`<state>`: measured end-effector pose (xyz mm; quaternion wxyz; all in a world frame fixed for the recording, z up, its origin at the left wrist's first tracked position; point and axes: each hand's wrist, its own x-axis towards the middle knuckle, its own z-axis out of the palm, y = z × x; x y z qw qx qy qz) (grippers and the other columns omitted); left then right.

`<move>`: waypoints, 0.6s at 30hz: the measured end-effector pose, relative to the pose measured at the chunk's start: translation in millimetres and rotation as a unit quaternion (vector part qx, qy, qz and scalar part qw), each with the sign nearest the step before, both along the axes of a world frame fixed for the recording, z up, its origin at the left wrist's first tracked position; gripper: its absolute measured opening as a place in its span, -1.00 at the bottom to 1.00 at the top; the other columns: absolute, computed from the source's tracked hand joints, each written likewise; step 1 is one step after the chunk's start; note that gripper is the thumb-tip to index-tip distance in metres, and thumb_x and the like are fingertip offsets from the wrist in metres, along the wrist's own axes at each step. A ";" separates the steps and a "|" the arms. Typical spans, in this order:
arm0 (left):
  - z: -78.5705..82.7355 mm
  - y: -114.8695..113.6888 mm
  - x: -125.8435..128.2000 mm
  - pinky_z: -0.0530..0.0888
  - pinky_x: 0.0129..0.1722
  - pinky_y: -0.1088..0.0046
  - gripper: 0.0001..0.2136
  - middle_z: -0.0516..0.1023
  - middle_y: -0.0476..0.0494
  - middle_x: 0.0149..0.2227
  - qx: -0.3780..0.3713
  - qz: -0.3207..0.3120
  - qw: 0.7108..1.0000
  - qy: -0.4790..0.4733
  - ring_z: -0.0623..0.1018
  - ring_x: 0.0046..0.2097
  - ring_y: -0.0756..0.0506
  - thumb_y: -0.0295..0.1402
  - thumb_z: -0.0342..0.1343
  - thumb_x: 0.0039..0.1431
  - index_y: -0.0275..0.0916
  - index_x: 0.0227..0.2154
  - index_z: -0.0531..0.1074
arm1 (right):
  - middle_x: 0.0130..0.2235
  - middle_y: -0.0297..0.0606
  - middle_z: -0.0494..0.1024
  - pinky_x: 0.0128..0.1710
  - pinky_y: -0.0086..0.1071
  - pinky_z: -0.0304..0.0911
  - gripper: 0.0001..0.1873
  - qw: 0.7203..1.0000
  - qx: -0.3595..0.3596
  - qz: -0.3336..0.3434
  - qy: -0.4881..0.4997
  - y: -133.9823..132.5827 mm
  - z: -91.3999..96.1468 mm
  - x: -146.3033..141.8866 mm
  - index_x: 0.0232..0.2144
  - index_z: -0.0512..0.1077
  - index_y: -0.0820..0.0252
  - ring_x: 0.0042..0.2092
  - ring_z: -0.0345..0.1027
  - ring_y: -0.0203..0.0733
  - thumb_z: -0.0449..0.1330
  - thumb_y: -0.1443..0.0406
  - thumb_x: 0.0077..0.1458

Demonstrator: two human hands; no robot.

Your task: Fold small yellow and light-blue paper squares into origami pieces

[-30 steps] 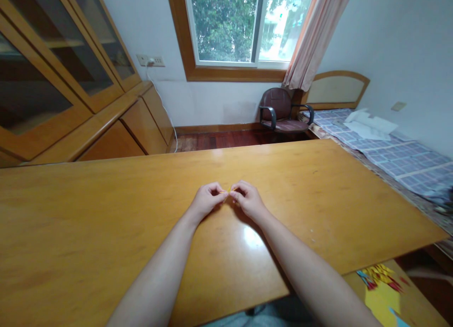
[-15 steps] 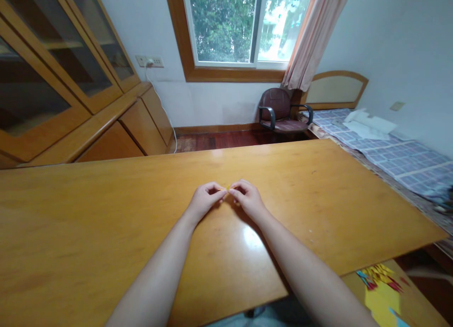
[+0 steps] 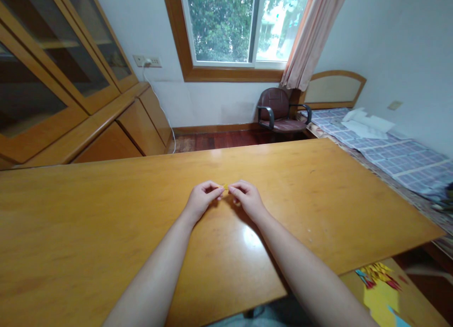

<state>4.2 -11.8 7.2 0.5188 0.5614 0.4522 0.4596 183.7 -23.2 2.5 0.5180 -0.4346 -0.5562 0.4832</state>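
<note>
A small yellow piece of paper, seemingly folded, is held just above the wooden table. From its left side my left hand pinches it between thumb and fingers, covering part of it. My right hand is closed in a pinch at the paper's right edge, fingertips touching it. The fingertips of both hands are close together, and the paper's exact shape is too small to make out.
A lower surface at bottom right holds yellow paper sheets and a pile of folded yellow, red and blue pieces. Beyond the table stand an armchair, a bed and a glass-door cabinet.
My left hand has shifted slightly left, and more of the yellow paper shows between the fingertips. My right hand stays almost in place.
</note>
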 end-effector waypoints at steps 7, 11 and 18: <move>-0.9 -0.5 -0.5 0.38 -0.46 0.49 -0.77 0.52 -0.06 -0.56 -0.001 0.001 1.000 -0.014 0.45 -0.51 -0.01 -0.21 0.33 -0.05 -0.28 -0.57 0.51 | -0.47 -0.34 0.43 -0.51 -0.43 0.17 -0.71 1.000 0.000 0.016 0.006 0.9 -6.0 1.9 -0.48 0.55 0.17 -0.54 0.28 -0.34 0.24 0.10 0.10; 2.2 -1.8 0.1 0.37 -0.47 0.49 -0.77 0.52 -0.05 -0.58 -0.004 0.007 1.000 -0.015 0.45 -0.52 -0.01 -0.21 0.33 -0.06 -0.28 -0.58 0.51 | -0.41 -0.32 0.47 -0.53 -0.44 0.16 -0.70 1.000 -0.012 0.016 0.018 1.5 -6.1 1.7 -0.42 0.56 0.17 -0.54 0.28 -0.35 0.22 0.07 0.11; -2.5 2.9 0.2 0.41 -0.42 0.49 -0.75 0.53 -0.04 -0.54 0.005 0.049 0.998 -0.026 0.48 -0.48 -0.02 -0.18 0.34 -0.07 -0.28 -0.48 0.53 | -0.34 -0.29 0.50 -0.57 -0.48 0.16 -0.64 0.999 -0.023 -0.015 0.033 3.1 -2.8 0.6 -0.32 0.54 0.18 -0.53 0.25 -0.37 0.19 0.01 0.12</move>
